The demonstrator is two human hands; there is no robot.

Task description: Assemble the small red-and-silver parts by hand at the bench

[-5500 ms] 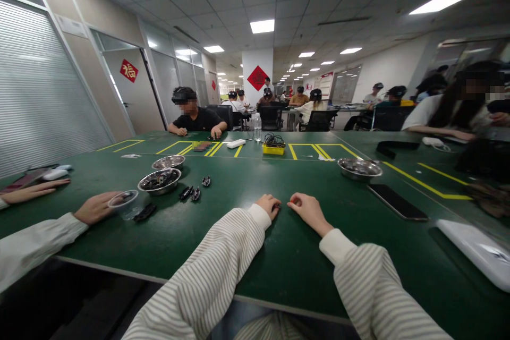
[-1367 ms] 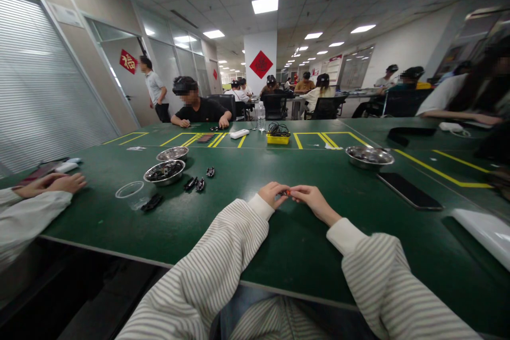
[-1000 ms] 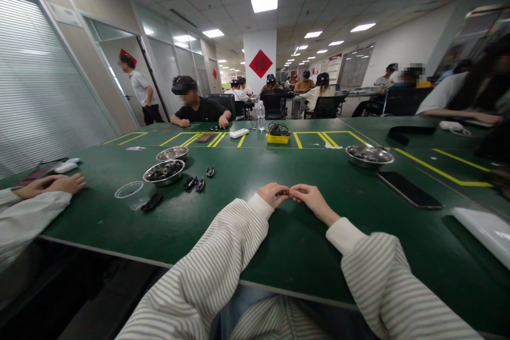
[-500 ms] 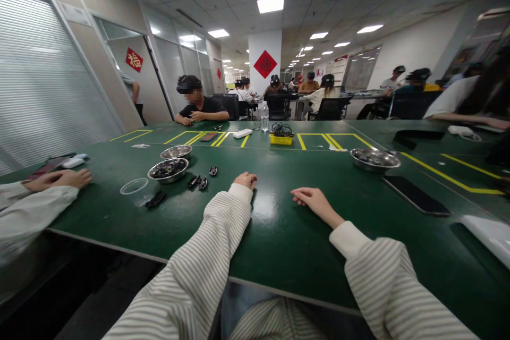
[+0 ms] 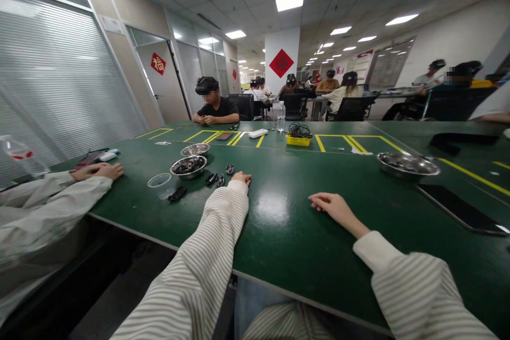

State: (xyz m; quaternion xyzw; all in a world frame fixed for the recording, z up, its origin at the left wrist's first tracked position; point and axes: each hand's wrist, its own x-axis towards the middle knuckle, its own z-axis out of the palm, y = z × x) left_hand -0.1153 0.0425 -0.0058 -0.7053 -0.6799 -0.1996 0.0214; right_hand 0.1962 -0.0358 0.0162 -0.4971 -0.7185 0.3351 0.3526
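Note:
My left hand [image 5: 241,178] rests on the green table [image 5: 279,255], fingers curled in, with nothing visible in them. Just left of it lie several small black plastic parts [image 5: 220,179], the closest one almost at my knuckles. My right hand [image 5: 333,207] lies on its side farther right, its fingers loosely bent and together, holding nothing I can see. Beyond the black parts stands a steel bowl [image 5: 188,174] full of dark pieces, with a second steel bowl [image 5: 195,154] behind it. A clear plastic cup [image 5: 160,191] and a larger black part [image 5: 177,194] are nearer me.
At right are another steel bowl [image 5: 408,172] with dark pieces and a black phone [image 5: 458,210]. A yellow tray of black cables [image 5: 298,141], a water bottle [image 5: 281,119] and a white device [image 5: 258,133] stand farther back. A co-worker's hands [image 5: 98,171] rest at left.
The view has turned left, so things sit farther right in the picture. My left hand has shifted left, closer to the black parts. My right hand stays on the table, fingers now closer together.

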